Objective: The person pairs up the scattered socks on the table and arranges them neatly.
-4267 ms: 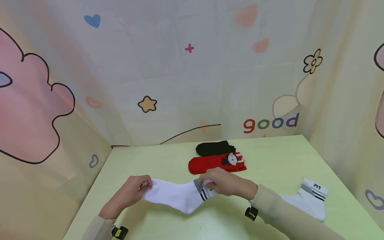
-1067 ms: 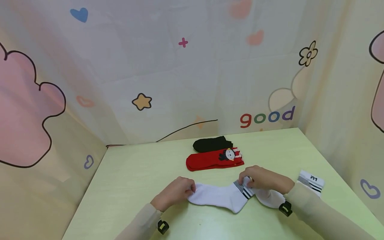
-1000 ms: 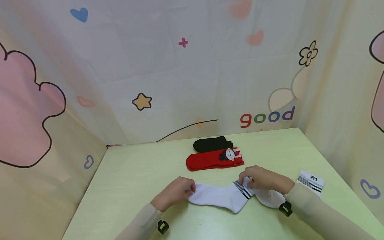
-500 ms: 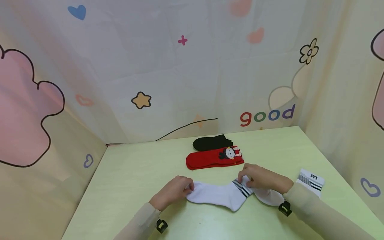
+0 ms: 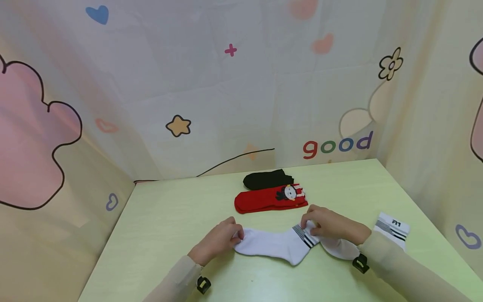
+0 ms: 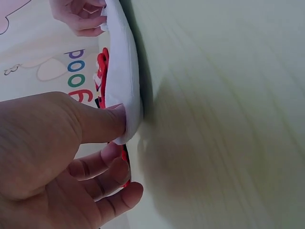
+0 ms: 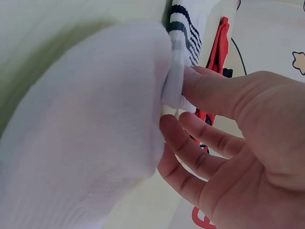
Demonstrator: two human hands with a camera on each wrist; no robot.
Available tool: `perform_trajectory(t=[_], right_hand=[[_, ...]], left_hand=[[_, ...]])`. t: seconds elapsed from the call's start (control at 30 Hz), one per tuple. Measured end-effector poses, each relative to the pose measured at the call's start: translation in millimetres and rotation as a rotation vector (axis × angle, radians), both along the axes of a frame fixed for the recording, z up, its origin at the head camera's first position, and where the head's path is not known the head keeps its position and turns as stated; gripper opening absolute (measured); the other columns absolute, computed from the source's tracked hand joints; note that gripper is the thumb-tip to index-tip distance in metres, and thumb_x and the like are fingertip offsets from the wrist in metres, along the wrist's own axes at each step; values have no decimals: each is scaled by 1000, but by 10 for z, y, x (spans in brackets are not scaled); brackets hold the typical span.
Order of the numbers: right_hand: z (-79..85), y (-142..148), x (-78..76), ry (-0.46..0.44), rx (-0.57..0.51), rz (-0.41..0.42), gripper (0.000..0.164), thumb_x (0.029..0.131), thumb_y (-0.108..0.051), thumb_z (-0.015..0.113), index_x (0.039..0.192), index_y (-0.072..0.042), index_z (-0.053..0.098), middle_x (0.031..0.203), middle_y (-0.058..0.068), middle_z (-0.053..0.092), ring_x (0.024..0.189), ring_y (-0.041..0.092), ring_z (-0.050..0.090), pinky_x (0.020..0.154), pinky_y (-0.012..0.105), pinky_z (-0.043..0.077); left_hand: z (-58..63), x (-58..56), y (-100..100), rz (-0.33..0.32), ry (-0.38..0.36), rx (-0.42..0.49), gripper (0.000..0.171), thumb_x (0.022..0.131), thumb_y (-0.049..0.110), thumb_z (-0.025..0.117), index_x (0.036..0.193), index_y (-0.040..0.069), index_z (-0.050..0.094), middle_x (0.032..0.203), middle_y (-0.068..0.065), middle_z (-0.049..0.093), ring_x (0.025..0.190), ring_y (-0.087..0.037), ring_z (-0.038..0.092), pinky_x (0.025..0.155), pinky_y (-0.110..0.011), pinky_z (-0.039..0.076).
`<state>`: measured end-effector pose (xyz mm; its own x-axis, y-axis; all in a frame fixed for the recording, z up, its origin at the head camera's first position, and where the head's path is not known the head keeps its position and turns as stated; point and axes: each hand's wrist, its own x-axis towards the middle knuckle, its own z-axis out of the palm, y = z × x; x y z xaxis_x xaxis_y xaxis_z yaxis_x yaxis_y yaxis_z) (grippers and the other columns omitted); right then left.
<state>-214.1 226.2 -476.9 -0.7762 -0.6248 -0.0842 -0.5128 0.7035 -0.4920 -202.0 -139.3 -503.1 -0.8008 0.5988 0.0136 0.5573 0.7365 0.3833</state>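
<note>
A white ankle sock [image 5: 269,244] with black stripes at its cuff lies stretched sideways, low over the table. My left hand [image 5: 220,240] pinches its toe end between thumb and fingers; in the left wrist view the thumb presses on the white sock [image 6: 125,71]. At the other end my right hand [image 5: 332,224] pinches the striped cuff, also seen in the right wrist view as a sock cuff [image 7: 183,52]. A second white sock [image 5: 392,230] with a printed striped cuff lies to the right, partly hidden beneath the right forearm. Its toe shows near the held sock's cuff.
Behind the hands lies a red sock [image 5: 260,200] with a cartoon figure at its cuff. A black sock [image 5: 266,180] lies just beyond it. The pale green table [image 5: 170,205] ends at a printed curtain [image 5: 211,84] around the back and sides.
Compared with the oldest frame, both hands and the white sock have moved right and lower toward the table, beside the second white sock. Over the last second the hands have hardly moved.
</note>
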Motion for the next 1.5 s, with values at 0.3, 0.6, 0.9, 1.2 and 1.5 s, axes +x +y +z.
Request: perform_trajectory(t=[0.3,0.6,0.9,1.2,1.5], right_hand=[[-40,7,-1,32,5,-21,23,86,-1,81,99,-19,75,114,4,53,85,16,54,74,26,52],[-40,12,6,3,5,-24,23,87,-3,80,100,-21,73,113,1,56,90,16,55,77,28,53],[-61,23,-7,0,-7,-10,23,88,-2,79,100,-21,73,112,2,57,89,16,56,78,29,54],[-82,33,-13,-1,-16,-10,24,88,-2,79,100,-21,72,112,1,56,86,14,55,77,28,53],[-67,28,-8,-6,-10,-16,24,88,-2,79,100,-21,73,113,2,56,87,15,55,77,28,53]], left_hand=[[21,8,17,3,8,-7,8,90,5,77,90,13,76,88,4,55,79,-8,49,74,-21,49],[16,-7,15,1,1,-19,8,91,5,76,92,13,75,88,5,56,79,-7,50,75,-22,49],[3,-14,11,9,-12,-12,9,92,5,76,91,14,74,88,5,55,79,-7,50,77,-23,50],[-9,-12,2,2,-15,2,10,92,4,75,91,14,74,87,5,55,79,-7,50,77,-23,50],[3,-22,11,3,-29,-5,9,92,5,75,91,14,74,89,4,56,79,-7,50,77,-23,50]])
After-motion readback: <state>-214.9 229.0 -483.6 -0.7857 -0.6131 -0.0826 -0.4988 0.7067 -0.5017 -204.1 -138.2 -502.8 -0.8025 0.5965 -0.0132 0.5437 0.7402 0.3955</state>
